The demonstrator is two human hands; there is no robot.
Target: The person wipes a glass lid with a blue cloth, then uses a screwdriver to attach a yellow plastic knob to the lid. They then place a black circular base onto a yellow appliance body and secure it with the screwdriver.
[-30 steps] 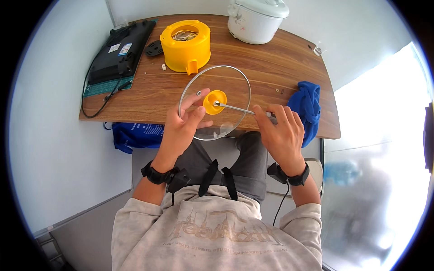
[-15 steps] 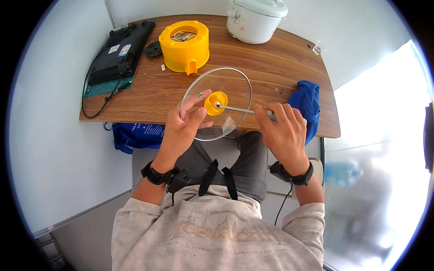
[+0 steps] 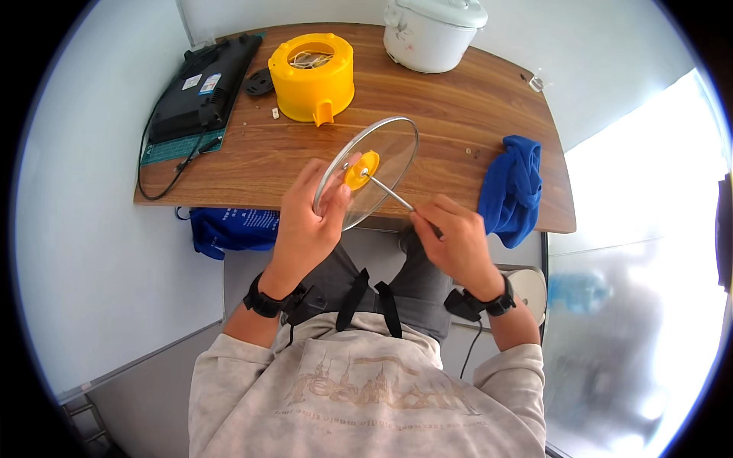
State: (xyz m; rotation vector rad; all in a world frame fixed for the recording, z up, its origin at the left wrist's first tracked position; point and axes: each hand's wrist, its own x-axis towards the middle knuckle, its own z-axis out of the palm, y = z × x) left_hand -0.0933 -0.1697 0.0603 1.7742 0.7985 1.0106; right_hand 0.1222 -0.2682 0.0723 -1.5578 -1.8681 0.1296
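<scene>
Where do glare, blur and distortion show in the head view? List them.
Head view: glare whites out much of the bright translucent panel at right; the blue shape seen through it is blurred. Head view: edges of the brown wooden tabletop look bowed, fisheye-style. Head view: the clear round metal-rimmed glass lid reads distinctly.

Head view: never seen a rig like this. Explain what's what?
No robot here: these are a person's bare hands. All pictures come from the left of two fisheye cameras worn on the head, looking down, so edges bend. The left hand holds a glass lid near its yellow knob. The right hand holds a slim metal tool, its tip at the knob. On the wooden table: a yellow housing, white pot, blue cloth and black device.
</scene>
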